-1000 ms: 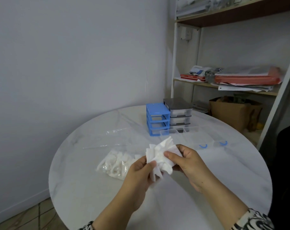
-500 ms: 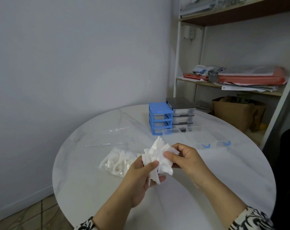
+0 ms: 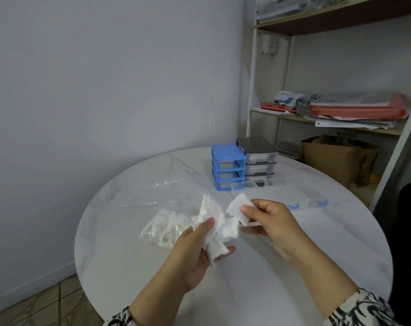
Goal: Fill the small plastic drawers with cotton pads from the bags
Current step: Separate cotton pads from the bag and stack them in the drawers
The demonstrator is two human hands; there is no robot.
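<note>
left hand point(image 3: 197, 250) grips the bunch of white cotton pads point(image 3: 214, 222); right hand point(image 3: 268, 220) pinches one square white pad point(image 3: 238, 208). peel singly, keeping the bunch tight.

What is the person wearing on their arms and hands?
Both hands are bare: no gloves. The left hand and right hand come out of sleeves with a black and white pattern, seen at the left sleeve and right sleeve. No rings or watch show.

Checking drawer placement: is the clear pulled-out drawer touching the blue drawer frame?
Cannot tell. In the head view the clear drawer lies just before the blue drawer frame, overlapping its base.
</note>
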